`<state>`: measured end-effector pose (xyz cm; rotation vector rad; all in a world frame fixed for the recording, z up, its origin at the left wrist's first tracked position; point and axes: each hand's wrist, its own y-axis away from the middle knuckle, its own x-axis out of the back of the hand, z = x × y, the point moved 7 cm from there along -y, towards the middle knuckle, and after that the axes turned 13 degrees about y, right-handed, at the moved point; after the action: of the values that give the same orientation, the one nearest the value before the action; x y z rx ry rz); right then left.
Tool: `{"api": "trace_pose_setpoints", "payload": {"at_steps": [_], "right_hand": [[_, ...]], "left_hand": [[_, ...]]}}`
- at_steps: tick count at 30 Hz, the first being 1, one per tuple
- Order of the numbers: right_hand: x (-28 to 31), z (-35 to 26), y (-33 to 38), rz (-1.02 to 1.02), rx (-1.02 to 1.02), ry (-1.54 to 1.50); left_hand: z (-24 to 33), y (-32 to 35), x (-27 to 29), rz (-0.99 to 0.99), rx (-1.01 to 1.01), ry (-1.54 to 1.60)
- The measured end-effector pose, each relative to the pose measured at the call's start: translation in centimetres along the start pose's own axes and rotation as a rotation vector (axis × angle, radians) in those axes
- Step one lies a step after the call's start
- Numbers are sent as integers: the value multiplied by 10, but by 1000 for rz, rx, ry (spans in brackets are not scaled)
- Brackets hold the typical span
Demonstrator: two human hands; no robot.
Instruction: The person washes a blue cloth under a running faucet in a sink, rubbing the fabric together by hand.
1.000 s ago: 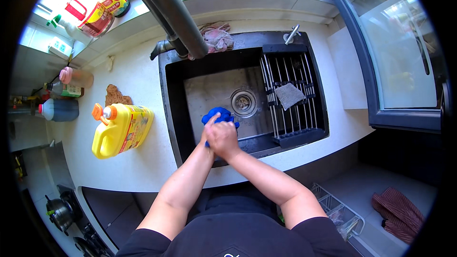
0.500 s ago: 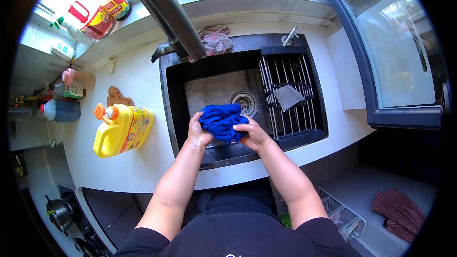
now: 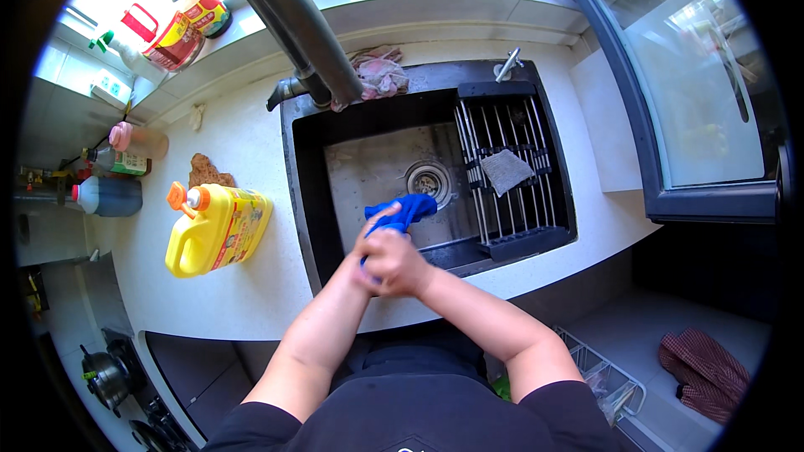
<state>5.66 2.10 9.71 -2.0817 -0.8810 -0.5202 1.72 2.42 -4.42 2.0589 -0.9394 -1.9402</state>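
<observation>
A bunched blue cloth (image 3: 410,211) is gripped over the near part of the dark sink (image 3: 306,226). My right hand (image 3: 394,263) is closed in a fist round one end, crossed close over my left wrist and slightly smeared by motion. Farther out, my left hand (image 3: 374,230) is closed on the middle of the cloth, partly hidden behind the right. The loose end of the fabric sticks out toward the round drain (image 3: 428,182). A bit of blue also shows beneath my right fist.
Above the sink arches a grey faucet (image 3: 293,25), with a wet pinkish rag (image 3: 383,77) behind it. A roll-out rack (image 3: 523,201) carrying a grey scouring pad (image 3: 507,171) covers the sink's right side. On the left counter stands a yellow jug (image 3: 219,230). An open window sash (image 3: 670,100) juts in at right.
The cloth went from a spread bunch between both hands to a narrower twisted shape. My right hand moved left and nearer to me, crossing over the left wrist.
</observation>
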Motion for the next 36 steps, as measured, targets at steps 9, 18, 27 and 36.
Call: {"api": "trace_pose_setpoints", "payload": {"at_steps": [9, 18, 27, 36], "right_hand": [[18, 11, -9, 332, -316, 98], [-8, 59, 18, 372, -541, 298], [-43, 181, 108, 308, -1176, 39], [-40, 92, 63, 346, -1080, -1704]], "left_hand": [[10, -13, 11, -249, -273, 148], [7, -4, 20, 32, -476, -40], [-8, 2, 26, 463, -436, -122], [-26, 11, -34, 187, -111, 134]]}}
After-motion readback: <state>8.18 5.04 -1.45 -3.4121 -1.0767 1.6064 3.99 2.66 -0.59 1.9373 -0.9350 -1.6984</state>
